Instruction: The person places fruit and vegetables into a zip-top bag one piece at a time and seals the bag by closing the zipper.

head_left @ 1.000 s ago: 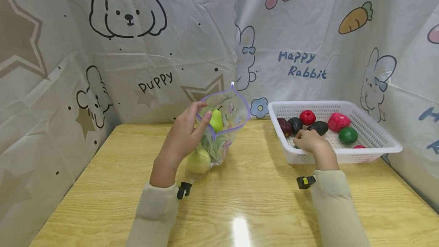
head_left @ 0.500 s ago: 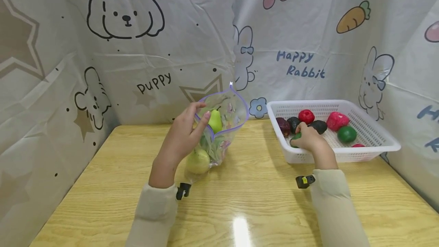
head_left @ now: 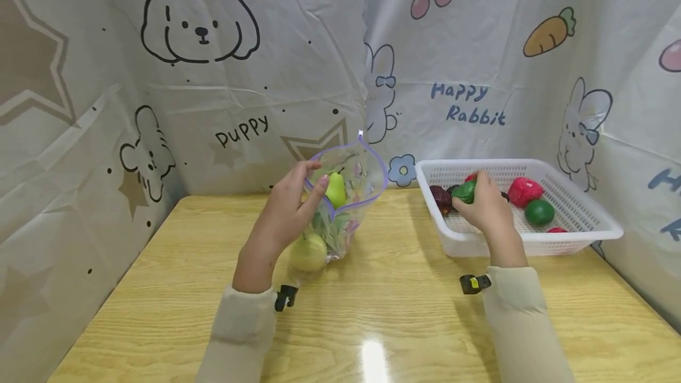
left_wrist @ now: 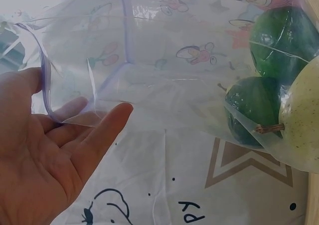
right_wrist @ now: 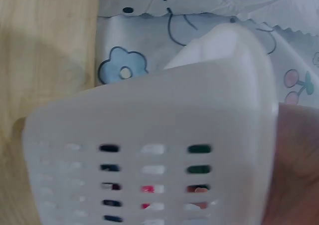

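My left hand (head_left: 283,211) holds the near left rim of a clear zip bag (head_left: 367,167) with a purple seal, its mouth spread wide. Inside show a bright green pear (head_left: 336,190) and a pale yellow pear (head_left: 308,252). Two dark green fruits (left_wrist: 284,43) also sit in the bag in the left wrist view. Over the left part of a white plastic basket (head_left: 574,235), my right hand (head_left: 488,208) grips a shiny green fruit (head_left: 464,192). The basket wall hides most of the right hand in the right wrist view.
In the basket lie a dark reddish-brown fruit (head_left: 440,198), a pinkish-red fruit (head_left: 525,192), a round green fruit (head_left: 540,213) and others partly covered by the hand. The wooden table (head_left: 393,300) meets a printed cloth (head_left: 234,93) at the back.
My right hand has taken hold of the green fruit and raised it from the basket's near left corner. The left hand keeps its place at the bag.
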Motion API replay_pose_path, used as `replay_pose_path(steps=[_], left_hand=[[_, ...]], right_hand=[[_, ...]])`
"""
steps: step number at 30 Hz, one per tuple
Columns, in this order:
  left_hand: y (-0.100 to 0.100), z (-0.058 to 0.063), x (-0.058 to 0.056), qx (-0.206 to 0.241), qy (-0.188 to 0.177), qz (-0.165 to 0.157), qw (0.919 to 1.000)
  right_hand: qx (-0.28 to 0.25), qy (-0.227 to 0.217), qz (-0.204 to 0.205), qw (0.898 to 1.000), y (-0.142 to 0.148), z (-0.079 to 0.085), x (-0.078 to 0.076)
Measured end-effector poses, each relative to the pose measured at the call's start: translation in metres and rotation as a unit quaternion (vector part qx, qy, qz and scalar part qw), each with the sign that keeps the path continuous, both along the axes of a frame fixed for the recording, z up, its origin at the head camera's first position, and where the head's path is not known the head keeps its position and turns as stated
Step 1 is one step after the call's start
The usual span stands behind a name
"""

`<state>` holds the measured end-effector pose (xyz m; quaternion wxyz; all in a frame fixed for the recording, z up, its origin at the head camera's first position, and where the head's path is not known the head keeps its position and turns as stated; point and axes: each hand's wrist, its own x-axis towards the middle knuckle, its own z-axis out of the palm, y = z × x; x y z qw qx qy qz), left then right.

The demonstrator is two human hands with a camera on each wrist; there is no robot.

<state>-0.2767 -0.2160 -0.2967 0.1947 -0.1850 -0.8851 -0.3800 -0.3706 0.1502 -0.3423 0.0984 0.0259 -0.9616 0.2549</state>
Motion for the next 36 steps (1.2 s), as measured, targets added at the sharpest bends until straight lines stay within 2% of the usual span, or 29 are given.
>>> replay_pose_path(steps=[6,12,18,25,28,36], left_hand=[[0.001,-0.001,0.0,-0.002,-0.002,0.002,1.0],[-0.002,-0.001,0.002,-0.001,0.001,0.011,0.9999],[0.001,-0.005,0.003,0.002,0.004,0.0,1.0],[0.001,-0.004,0.005,0.002,0.014,0.009,0.9999],[0.0,-0.004,0.004,0.0,0.014,0.01,0.9998],[0.001,-0.005,0.004,-0.006,0.016,0.008,0.9998]], right_hand=[[-0.016,0.081,0.009,0.997,-0.016,0.019,0.013],[-0.044,0.156,0.095,0.982,-0.041,0.032,0.026],[-0.064,0.215,0.155,0.962,-0.062,0.038,0.045],[-0.096,0.298,0.24,0.919,-0.096,0.043,0.062],[-0.118,0.319,0.259,0.904,-0.108,0.041,0.068],[-0.14,0.334,0.272,0.892,-0.121,0.035,0.07]])
